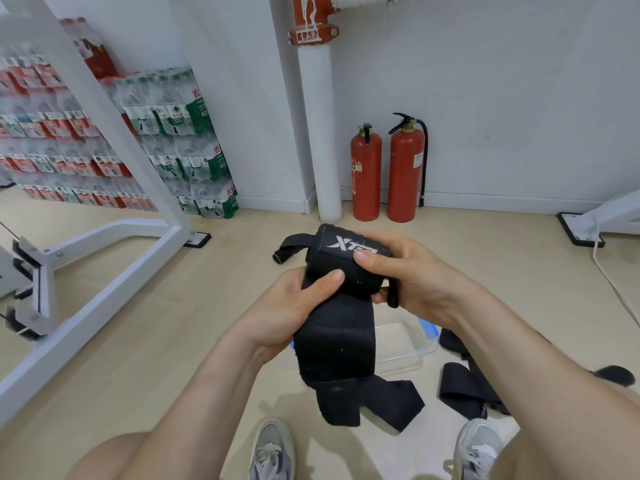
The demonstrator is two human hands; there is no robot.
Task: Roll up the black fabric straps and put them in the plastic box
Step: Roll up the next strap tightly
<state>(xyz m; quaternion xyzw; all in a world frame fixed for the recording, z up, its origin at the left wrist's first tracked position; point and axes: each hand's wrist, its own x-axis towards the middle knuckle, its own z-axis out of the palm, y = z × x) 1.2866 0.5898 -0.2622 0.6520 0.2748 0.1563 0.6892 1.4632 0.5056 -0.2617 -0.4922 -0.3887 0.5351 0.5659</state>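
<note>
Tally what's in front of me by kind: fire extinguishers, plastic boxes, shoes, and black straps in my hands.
Fire extinguishers: 2
Plastic box: 1
Shoes: 2
Held black strap: 1
Total: 6
Floor straps overlap, so left uncounted.

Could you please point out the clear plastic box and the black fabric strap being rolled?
Clear plastic box (398,344): head view, bare floor.
Black fabric strap (332,341): head view, hanging flat stretch.

Pale floor (502,271) with plastic box (401,344), loose black straps (464,386)
</note>
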